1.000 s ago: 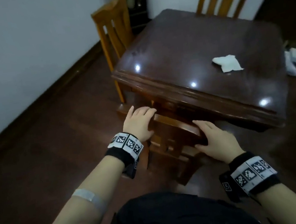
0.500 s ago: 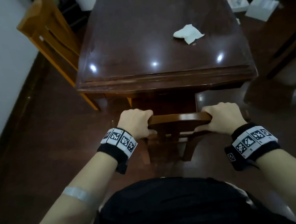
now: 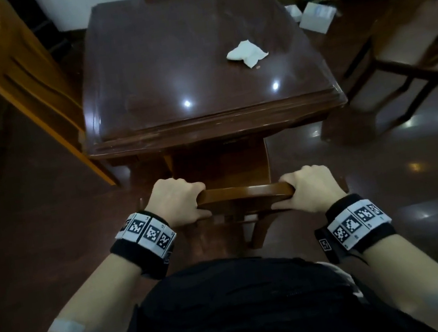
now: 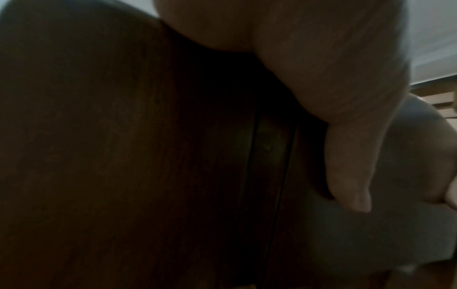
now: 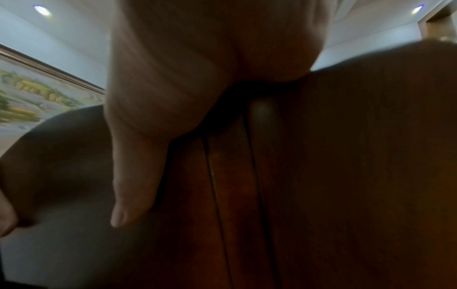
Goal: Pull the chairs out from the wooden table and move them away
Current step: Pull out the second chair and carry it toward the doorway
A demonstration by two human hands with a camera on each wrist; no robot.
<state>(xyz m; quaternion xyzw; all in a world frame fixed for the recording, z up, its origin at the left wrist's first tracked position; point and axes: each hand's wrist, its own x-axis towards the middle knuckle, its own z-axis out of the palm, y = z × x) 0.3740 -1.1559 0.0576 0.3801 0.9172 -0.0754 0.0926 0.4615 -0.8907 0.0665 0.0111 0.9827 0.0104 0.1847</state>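
Glossy dark wood table [image 3: 197, 64], smooth wooden chair [image 3: 245, 194], crumpled paper tissue [image 3: 246, 53]

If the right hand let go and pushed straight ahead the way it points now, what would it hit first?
Most likely the near edge of the wooden table, directly beyond the right hand gripping the chair's top rail; depth is uncertain.

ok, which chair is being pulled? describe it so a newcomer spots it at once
Find the dark wooden table. The chair is tucked under its near edge. Unlike the chairs at the left and far sides, its top rail is gripped by the left hand and right hand.
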